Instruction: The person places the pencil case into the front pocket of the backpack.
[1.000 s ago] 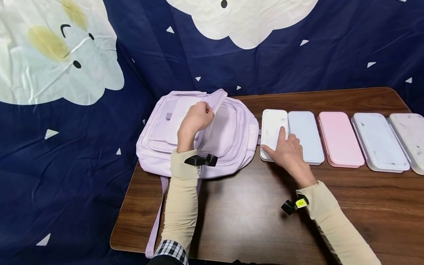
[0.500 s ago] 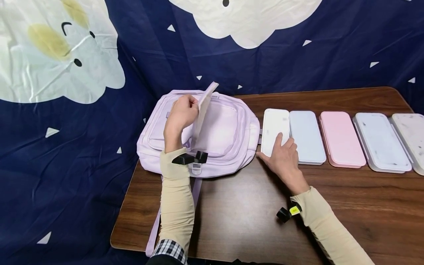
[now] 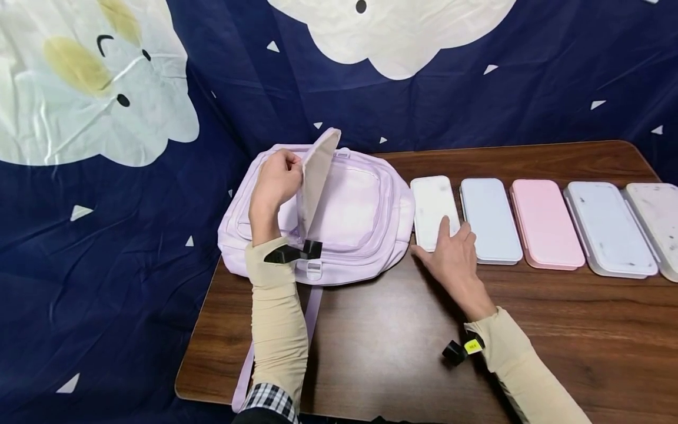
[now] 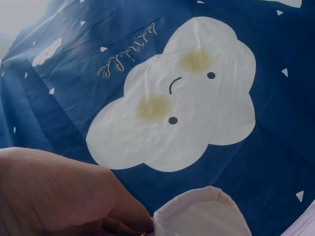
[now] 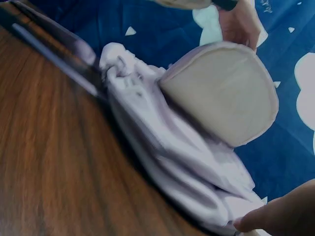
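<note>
Head view | left fingers [image 3: 294, 166] pinch raised flap [image 3: 319, 171] | right fingers [image 3: 444, 228] spread, touching white case [image 3: 432, 200] | backpack [image 3: 346, 203], blue case [image 3: 489, 218] flank it

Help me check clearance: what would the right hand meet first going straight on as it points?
Likely the white case by the bag: in the head view the right hand overlaps it, though contact is unclear.

We see left hand [image 4: 64, 196] at lower left, pinching edge of rounded pale flap [image 4: 204, 216]. Behind both, we get blue cloth [image 4: 49, 118] bearing large white cloud [image 4: 197, 101] with yellow patches [image 4: 154, 108], cursive lettering [image 4: 129, 53] just beside, white triangles [image 4: 284, 72] scattered about. Lilac fabric [image 4: 305, 223] cuts into lower right corner.
</note>
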`<state>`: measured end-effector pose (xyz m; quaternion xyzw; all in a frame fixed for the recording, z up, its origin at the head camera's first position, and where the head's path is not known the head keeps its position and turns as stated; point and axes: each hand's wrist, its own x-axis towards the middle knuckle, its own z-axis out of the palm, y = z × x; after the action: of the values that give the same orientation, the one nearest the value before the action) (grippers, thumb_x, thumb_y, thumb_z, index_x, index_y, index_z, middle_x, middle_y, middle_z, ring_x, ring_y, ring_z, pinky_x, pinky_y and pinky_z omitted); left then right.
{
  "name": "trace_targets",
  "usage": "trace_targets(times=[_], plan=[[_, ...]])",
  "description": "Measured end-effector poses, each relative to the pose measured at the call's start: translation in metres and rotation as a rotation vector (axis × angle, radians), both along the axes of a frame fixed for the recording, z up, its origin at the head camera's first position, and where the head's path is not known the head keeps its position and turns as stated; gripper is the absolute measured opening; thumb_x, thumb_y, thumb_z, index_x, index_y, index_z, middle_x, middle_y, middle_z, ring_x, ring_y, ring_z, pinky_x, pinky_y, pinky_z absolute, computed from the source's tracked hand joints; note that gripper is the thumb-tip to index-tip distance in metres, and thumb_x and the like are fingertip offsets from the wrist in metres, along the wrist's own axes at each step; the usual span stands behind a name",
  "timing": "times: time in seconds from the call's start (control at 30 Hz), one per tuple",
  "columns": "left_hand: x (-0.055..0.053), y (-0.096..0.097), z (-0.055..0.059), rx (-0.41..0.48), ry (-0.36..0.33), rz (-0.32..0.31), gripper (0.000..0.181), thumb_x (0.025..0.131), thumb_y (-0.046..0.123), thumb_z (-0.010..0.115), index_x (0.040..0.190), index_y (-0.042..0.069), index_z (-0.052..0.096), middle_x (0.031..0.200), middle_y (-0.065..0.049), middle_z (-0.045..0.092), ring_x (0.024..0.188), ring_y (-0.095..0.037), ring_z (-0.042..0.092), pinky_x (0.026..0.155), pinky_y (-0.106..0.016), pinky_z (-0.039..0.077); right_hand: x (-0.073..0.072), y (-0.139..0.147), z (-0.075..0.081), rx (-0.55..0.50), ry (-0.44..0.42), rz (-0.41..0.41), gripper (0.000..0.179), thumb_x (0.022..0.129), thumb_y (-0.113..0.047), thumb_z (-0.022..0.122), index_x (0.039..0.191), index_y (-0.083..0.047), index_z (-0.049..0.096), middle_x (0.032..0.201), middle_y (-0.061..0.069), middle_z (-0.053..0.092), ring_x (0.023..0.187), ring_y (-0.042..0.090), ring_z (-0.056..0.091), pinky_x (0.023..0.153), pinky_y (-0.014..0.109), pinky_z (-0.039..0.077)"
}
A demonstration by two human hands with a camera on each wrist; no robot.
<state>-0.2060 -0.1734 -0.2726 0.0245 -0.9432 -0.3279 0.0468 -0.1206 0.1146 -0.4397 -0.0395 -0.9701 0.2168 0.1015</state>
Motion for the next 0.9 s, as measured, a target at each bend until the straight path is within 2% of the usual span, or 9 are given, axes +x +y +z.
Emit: trace_targets(times=[0.13, 0.3, 0.5, 0.73, 0.9], plan=[[0.001, -0.004, 0.001, 0.013, 0.005, 0.004, 0.025, 0.091, 0.013, 0.043, 0.103, 0.0, 0.06, 0.087, -0.007, 0.055, 0.086, -0.023, 0.052, 0.076, -0.031, 0.04, -0.001, 0.004, 0.006, -0.016, 0.054, -0.012, 0.089, 0.07, -0.043, 0.08, 0.129, 0.013, 0.042, 0.11, 0.044, 0.044, 0.096, 0.054, 0.047, 0.067, 0.059, 0.046], [0.001, -0.007, 0.001, 0.019, 0.011, 0.001, 0.025, 0.091, 0.011, 0.043, 0.103, -0.002, 0.061, 0.085, -0.006, 0.054, 0.084, -0.022, 0.051, 0.072, -0.028, 0.039, -0.002, 0.015, 0.013, -0.018, 0.054, -0.007, 0.084, 0.072, -0.038, 0.078, 0.129, 0.012, 0.043, 0.12, 0.042, 0.044, 0.107, 0.055, 0.044, 0.075, 0.063, 0.045], [-0.002, -0.009, 0.0, 0.022, 0.007, 0.006, 0.025, 0.09, 0.012, 0.044, 0.103, 0.0, 0.061, 0.085, -0.006, 0.054, 0.086, -0.023, 0.052, 0.074, -0.03, 0.039, -0.009, 0.033, 0.022, -0.042, 0.092, 0.011, 0.077, 0.072, -0.035, 0.073, 0.127, 0.011, 0.046, 0.125, 0.04, 0.043, 0.115, 0.055, 0.041, 0.078, 0.067, 0.043], [-0.002, -0.012, 0.0, -0.002, 0.003, -0.005, 0.024, 0.09, 0.013, 0.044, 0.103, 0.0, 0.06, 0.087, -0.007, 0.055, 0.087, -0.024, 0.052, 0.075, -0.031, 0.04, -0.017, 0.052, 0.036, -0.053, 0.165, 0.058, 0.068, 0.072, -0.032, 0.071, 0.121, 0.01, 0.051, 0.125, 0.039, 0.046, 0.114, 0.054, 0.042, 0.09, 0.062, 0.038], [-0.001, -0.013, -0.001, -0.007, -0.008, -0.013, 0.025, 0.091, 0.014, 0.043, 0.104, 0.0, 0.059, 0.089, -0.008, 0.055, 0.088, -0.024, 0.052, 0.076, -0.031, 0.04, -0.021, 0.057, 0.048, -0.071, 0.224, 0.122, 0.071, 0.071, -0.032, 0.072, 0.125, 0.007, 0.051, 0.128, 0.036, 0.046, 0.114, 0.053, 0.043, 0.096, 0.057, 0.034]])
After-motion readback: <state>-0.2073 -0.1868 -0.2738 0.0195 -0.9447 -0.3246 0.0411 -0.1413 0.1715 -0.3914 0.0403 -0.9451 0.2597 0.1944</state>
